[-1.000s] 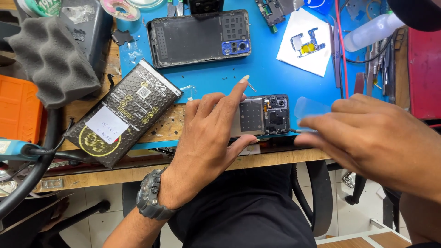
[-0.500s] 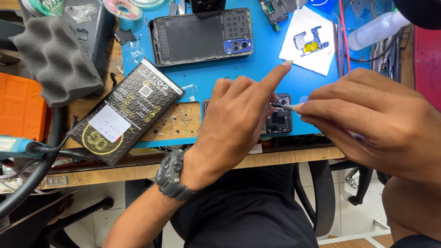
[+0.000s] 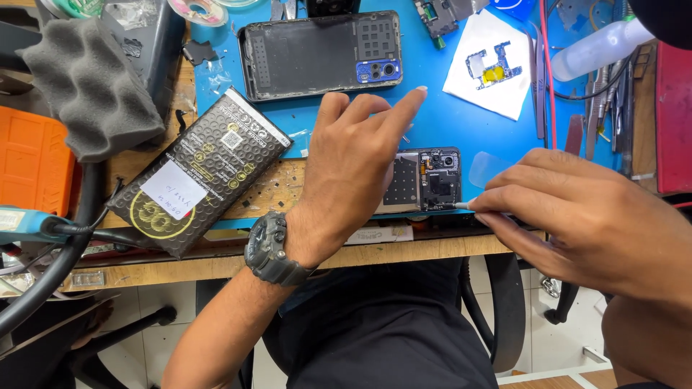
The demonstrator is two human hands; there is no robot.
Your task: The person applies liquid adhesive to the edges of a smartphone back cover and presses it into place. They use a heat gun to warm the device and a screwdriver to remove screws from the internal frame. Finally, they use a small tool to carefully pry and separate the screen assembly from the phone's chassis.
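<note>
Count taken from the head view. Hands: two, a left hand [image 3: 353,173] and a right hand [image 3: 591,216]. Wristwatches: one, a dark wristwatch [image 3: 270,248]. Opened phones: two, a small opened phone [image 3: 431,180] at the desk [image 3: 216,256] edge and a larger opened phone [image 3: 321,54] farther back. Circuit boards on white paper: one circuit board [image 3: 490,68]. Black patterned pouches: one black pouch [image 3: 198,169]. Grey foam blocks: one foam block [image 3: 90,86]. Clear plastic bottles: one plastic bottle [image 3: 598,47]. Orange cases: one orange case [image 3: 32,162]. Blue mats: one blue mat [image 3: 461,122].
</note>
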